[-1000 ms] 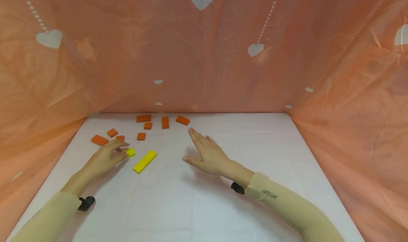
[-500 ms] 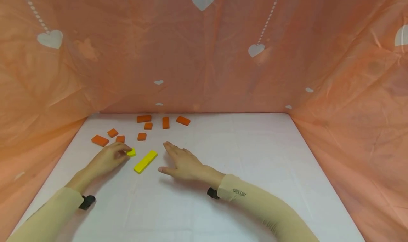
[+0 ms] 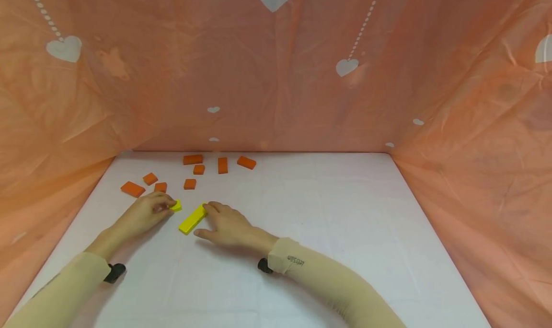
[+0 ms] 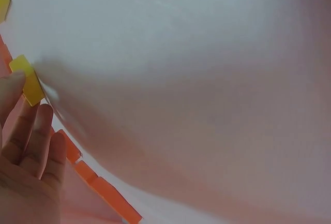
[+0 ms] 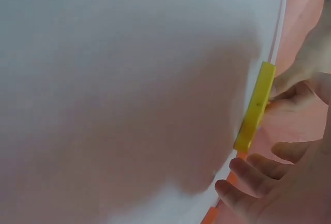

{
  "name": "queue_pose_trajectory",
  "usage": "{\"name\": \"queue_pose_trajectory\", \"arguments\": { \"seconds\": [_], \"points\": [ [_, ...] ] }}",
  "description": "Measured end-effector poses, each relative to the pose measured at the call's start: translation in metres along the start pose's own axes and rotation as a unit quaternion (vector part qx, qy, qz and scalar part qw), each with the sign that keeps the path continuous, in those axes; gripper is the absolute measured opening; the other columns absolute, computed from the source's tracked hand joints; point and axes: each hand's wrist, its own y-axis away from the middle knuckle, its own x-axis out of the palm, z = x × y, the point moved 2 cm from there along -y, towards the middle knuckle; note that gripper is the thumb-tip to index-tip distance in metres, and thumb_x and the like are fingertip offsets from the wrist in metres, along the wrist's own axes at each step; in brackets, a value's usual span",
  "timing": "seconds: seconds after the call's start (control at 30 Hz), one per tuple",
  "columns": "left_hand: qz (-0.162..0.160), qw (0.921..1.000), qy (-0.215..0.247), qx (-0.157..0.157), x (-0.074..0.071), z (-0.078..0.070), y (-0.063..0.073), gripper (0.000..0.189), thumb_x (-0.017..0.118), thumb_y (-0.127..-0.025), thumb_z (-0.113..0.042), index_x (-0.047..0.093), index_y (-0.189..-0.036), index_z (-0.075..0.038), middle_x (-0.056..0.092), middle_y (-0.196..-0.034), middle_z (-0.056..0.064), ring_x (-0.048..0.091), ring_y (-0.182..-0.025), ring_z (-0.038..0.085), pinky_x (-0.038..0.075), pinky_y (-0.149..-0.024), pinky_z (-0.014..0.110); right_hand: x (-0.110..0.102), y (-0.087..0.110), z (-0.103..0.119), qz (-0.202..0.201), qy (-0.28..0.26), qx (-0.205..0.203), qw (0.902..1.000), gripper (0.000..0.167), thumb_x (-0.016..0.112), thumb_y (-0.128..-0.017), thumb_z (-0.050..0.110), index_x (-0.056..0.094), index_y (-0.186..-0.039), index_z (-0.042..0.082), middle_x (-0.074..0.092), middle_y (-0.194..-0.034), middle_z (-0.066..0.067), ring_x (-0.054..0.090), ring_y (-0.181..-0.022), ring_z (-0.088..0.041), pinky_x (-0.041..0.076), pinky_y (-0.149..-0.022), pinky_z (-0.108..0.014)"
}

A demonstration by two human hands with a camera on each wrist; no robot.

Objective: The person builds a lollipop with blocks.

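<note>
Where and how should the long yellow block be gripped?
Probably mid-length: pinch the long yellow block across its two long sides, coming from the right with the right hand. It lies flat and slanted, narrow across, with that hand beside it; the left hand pinches the small yellow block.

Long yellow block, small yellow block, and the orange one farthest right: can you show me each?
Long yellow block (image 3: 192,218): head view, middle of its top face.
Small yellow block (image 4: 32,85): left wrist view, uncovered part of its face.
Orange block farthest right (image 3: 247,162): head view, middle of its top face.
</note>
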Motion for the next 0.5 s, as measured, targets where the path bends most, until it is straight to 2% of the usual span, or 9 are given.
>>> {"name": "queue_pose_trajectory", "arguments": {
  "seconds": [0.2,0.5],
  "points": [
    [0.001,1.0000,0.003,-0.004,0.000,-0.002,0.000,0.022,0.078,-0.089,-0.001,0.076,-0.111,0.001,0.070,-0.110,0.014,0.066,-0.094,0.028,0.059,-0.086,0.053,0.008,-0.006,0.007,0.003,0.045,0.008,0.9989,0.073,0.052,-0.102,0.062,0.043,-0.160,0.018,0.041,-0.163,-0.002,0.046,-0.145,-0.019,0.043,-0.114,-0.034],
    [0.000,1.0000,0.001,-0.005,-0.001,-0.003,0.001,0.023,0.078,-0.089,-0.001,0.076,-0.111,0.002,0.070,-0.111,0.016,0.066,-0.096,0.031,0.058,-0.086,0.054,0.012,-0.014,0.015,-0.010,0.088,0.019,0.9959,0.066,0.054,-0.100,0.064,0.055,-0.152,0.022,0.041,-0.162,0.000,0.047,-0.142,-0.017,0.044,-0.111,-0.036]
  ]
}}
